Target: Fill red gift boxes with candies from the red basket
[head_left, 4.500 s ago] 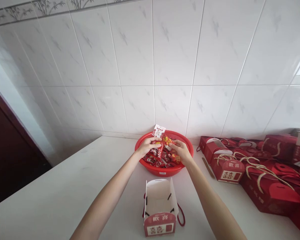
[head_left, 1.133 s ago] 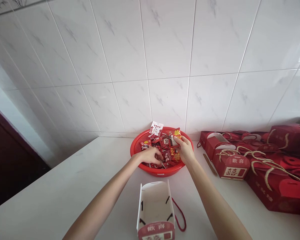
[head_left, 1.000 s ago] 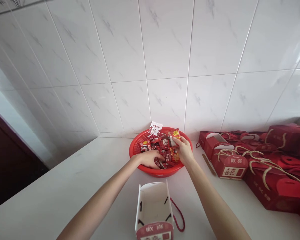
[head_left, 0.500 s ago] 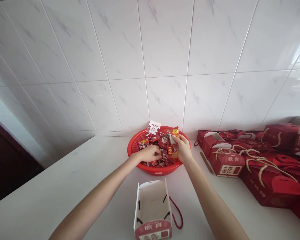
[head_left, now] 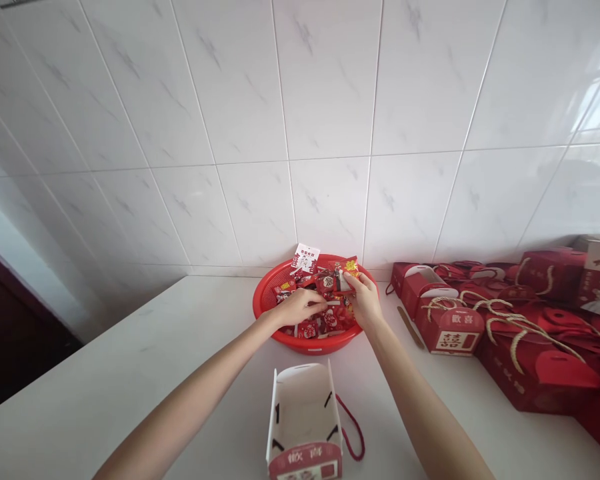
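Observation:
A red plastic basket [head_left: 313, 346] stands against the wall, filled with small red wrapped candy packets [head_left: 309, 330]. My right hand [head_left: 364, 298], at the basket's right side, pinches a red and yellow candy packet [head_left: 351, 267] between thumb and fingers. Above the packets on the left is my left hand [head_left: 300, 307], its thumb and fingers drawn together on a small candy packet [head_left: 333, 303] that is partly hidden. Nearer to me sits an open gift box [head_left: 305, 407], white inside and red at its front, with a dark red cord handle [head_left: 356, 433] lying at its right.
Several red gift boxes with rope handles [head_left: 540, 373] are crowded along the right. A smaller red box [head_left: 455, 331] stands at their left, beside a thin brown strip [head_left: 410, 327]. A white card [head_left: 306, 259] leans up at the basket's back. White tiled wall [head_left: 325, 80] rises behind.
My left hand has lifted slightly, and its fingers have straightened from a curled grasp to a pinch. My right hand keeps hold of its packet. The view has shifted a little.

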Demonstrator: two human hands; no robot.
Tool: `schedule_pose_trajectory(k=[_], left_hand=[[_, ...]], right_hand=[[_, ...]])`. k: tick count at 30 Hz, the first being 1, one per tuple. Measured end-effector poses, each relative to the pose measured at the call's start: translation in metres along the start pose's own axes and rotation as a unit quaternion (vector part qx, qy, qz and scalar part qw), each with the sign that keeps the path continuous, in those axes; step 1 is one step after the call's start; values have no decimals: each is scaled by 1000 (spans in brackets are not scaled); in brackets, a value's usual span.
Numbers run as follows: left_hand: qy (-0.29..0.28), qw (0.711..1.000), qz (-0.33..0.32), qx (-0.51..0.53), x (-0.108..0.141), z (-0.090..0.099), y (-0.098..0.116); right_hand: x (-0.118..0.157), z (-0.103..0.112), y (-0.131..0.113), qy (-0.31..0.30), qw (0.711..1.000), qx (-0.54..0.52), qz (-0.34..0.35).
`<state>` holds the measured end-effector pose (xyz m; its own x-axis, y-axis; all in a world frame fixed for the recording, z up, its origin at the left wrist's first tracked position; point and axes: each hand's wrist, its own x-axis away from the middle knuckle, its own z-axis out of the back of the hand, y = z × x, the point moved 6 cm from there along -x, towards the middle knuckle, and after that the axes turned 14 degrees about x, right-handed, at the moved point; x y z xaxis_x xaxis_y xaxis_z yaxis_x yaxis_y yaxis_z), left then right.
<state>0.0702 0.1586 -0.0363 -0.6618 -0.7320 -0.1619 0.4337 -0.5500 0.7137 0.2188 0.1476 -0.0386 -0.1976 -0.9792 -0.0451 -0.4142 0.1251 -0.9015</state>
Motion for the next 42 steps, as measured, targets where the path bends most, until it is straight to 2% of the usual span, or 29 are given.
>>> schedule_pose_trajectory(k=[5, 16, 25, 30, 35, 40, 42], left_hand=[[93, 995, 30, -29, 1, 13, -4], [200, 976, 57, -65, 6, 33, -12], [266, 961, 71, -29, 9, 45, -19], [279, 957, 76, -20, 10, 46, -18], [259, 963, 68, 1, 8, 42, -18], [248, 967, 51, 26, 7, 39, -14], [222, 973, 45, 45, 6, 35, -10]], right_hand=[[-4, 5, 1, 31, 999, -26, 19], [-8, 6, 5, 27, 999, -32, 20], [-8, 3, 2, -19, 1000, -7, -6], [-8, 0, 4, -46, 999, 18, -20], [-5, -7, 7, -92, 994, 53, -38], [-2, -10, 7, -105, 992, 67, -30], [-2, -11, 7, -107, 992, 61, -27]])
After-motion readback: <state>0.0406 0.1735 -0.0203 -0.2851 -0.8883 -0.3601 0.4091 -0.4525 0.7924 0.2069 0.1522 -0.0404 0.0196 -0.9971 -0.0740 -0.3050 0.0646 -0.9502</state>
